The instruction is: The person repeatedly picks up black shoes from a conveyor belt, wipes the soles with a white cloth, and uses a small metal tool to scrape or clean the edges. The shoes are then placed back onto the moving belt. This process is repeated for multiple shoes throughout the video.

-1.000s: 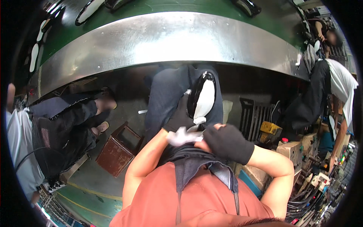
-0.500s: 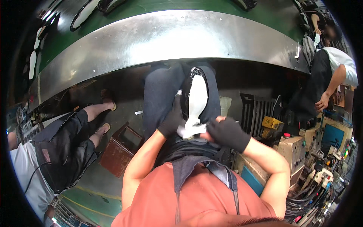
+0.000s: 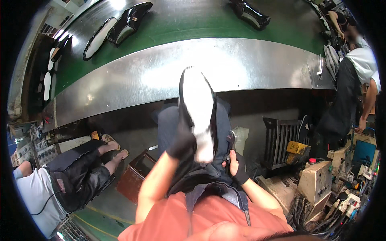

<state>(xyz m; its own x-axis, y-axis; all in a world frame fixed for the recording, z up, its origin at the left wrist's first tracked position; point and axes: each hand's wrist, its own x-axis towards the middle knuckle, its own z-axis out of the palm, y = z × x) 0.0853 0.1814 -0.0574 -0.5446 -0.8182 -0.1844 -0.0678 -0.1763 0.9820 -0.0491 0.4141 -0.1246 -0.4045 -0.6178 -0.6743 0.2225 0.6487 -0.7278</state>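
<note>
A black shoe (image 3: 199, 104) is held over my lap, its white sole side facing up and its toe pointing at the bench. My left hand (image 3: 183, 140), in a dark fingerless glove, is closed around its left side near the heel. Beside the heel, lower on the right, my right hand (image 3: 235, 166) in a matching glove is curled, thumb up. It grips a dark object with a shiny rounded end (image 3: 232, 138), whose kind I cannot make out. The right hand is apart from the shoe.
A metal bench edge (image 3: 120, 88) crosses ahead, with shiny black shoes (image 3: 130, 24) on the green surface behind. White insoles (image 3: 47, 86) lie far left. One person (image 3: 40, 184) sits left, another (image 3: 341, 96) stands right. A brown stool (image 3: 130, 180) and machinery (image 3: 315, 176) flank me.
The shoe has come up off my lap toward me, held by my left hand. My right hand has moved down and away from the heel. The view has tilted up, showing more of the bench.
</note>
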